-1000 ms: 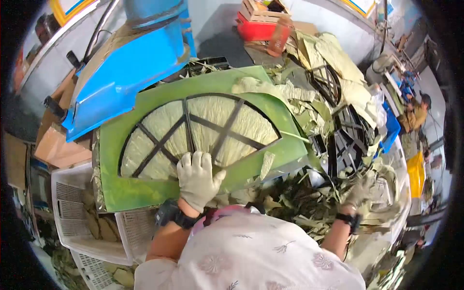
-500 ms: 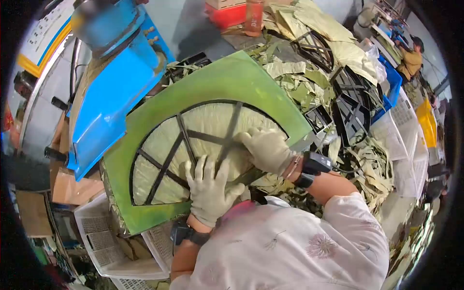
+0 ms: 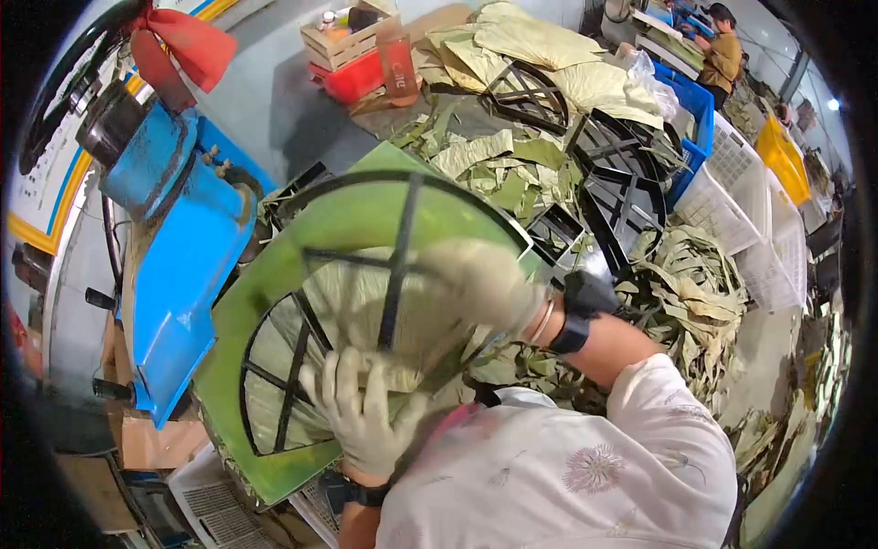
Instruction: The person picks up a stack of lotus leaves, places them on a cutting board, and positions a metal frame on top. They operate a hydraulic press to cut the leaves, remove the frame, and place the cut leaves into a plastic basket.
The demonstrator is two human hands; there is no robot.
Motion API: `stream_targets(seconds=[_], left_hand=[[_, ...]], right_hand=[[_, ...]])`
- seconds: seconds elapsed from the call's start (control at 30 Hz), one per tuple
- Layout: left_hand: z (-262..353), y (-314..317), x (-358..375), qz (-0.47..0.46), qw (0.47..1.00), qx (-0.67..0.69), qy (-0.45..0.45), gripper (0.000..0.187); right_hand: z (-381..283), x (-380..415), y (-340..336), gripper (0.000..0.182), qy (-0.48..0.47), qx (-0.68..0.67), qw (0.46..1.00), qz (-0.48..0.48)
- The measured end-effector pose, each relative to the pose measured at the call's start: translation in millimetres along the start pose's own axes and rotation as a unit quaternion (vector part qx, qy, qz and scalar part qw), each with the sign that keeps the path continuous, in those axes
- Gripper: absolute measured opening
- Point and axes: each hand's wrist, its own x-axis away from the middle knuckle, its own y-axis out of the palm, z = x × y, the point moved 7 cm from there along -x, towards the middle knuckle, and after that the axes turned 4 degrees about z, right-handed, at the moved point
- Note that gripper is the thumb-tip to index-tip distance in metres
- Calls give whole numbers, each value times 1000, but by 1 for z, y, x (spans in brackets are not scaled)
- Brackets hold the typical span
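A pale dried leaf [image 3: 338,297] lies on a green cutting board [image 3: 261,288]. My left hand [image 3: 366,416], in a pale glove, rests with spread fingers at the leaf's near part, beside a black fan-shaped cutting die [image 3: 294,389] lying on it. A second black cutting die [image 3: 399,261] is raised and tilted above the board, its curved rim at the far side. My gloved right hand [image 3: 485,288] is at this die's right part and carries it; motion blurs the fingers.
A blue press machine [image 3: 187,284] stands at the left. Several more black dies [image 3: 626,197] and leaf scraps [image 3: 512,169] lie beyond the board. White crates [image 3: 722,206] and a blue crate [image 3: 690,119] are at the right. Another person [image 3: 722,55] is in the far right.
My right hand has lifted one black die off the leaf, while the other stays on the board. My left hand remains on the leaf. The camera view has shifted.
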Motion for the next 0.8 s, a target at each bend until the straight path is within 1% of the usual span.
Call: stream_targets(seconds=[0.03,0.07,0.1,0.13,0.17,0.23,0.27,0.3,0.33,0.37,0.4,0.43,0.47,0.5,0.53,0.6,0.67,0.7,0.73,0.77,0.8], left_hand=[[-5,0,11,16,999,-32,-2,64],[-10,1,21,18,999,-33,-4,64],[-20,4,32,0,996,-78,-45,62],[-31,4,42,-19,988,-124,-85,61],[-35,1,49,-17,988,-127,-89,61],[-51,-6,63,-11,968,-198,-151,62],[-55,-4,67,-10,967,-199,-161,62],[-61,-3,72,4,962,-201,-184,63],[-65,-2,76,18,957,-204,-206,64],[-64,0,77,17,956,-217,-199,65],[-65,2,79,16,953,-221,-209,65],[-66,3,79,22,954,-218,-205,64],[-67,2,79,26,955,-217,-202,64],[-67,0,78,34,958,-201,-200,60],[-68,-1,76,20,959,-192,-209,57],[-69,-3,70,2,960,-181,-213,57],[-69,-4,69,5,961,-175,-215,62],[-72,-3,74,20,961,-175,-212,64],[-74,-3,76,39,963,-172,-205,67],[-74,-4,77,32,959,-177,-217,69],[-75,-3,81,43,961,-171,-214,70]], right_hand=[[31,-6,-1,22,61,32,996,-53],[56,-15,-7,25,120,8,991,-52],[88,-18,-12,30,157,9,987,-43],[122,-21,-15,31,156,2,988,-11],[158,-23,-14,32,235,10,972,-18],[235,-19,-9,34,315,54,947,-11],[264,-22,-6,33,289,81,954,-10],[303,-17,0,34,308,131,942,-30],[304,-20,-6,35,309,111,944,-4],[328,-17,-1,37,332,137,933,-26],[338,-18,4,39,354,163,920,-49],[343,-17,8,39,350,191,913,-90],[331,-21,9,39,344,218,904,-131],[313,-34,15,40,278,278,909,-141],[290,-47,19,35,227,276,929,-94],[238,-84,46,34,148,212,963,-78],[154,-114,75,35,-3,84,993,-78],[105,-123,94,37,-54,40,992,-106],[58,-124,115,37,-98,8,983,-155],[13,-119,135,37,-138,-21,969,-202],[-28,-111,156,39,-194,-31,947,-253]])
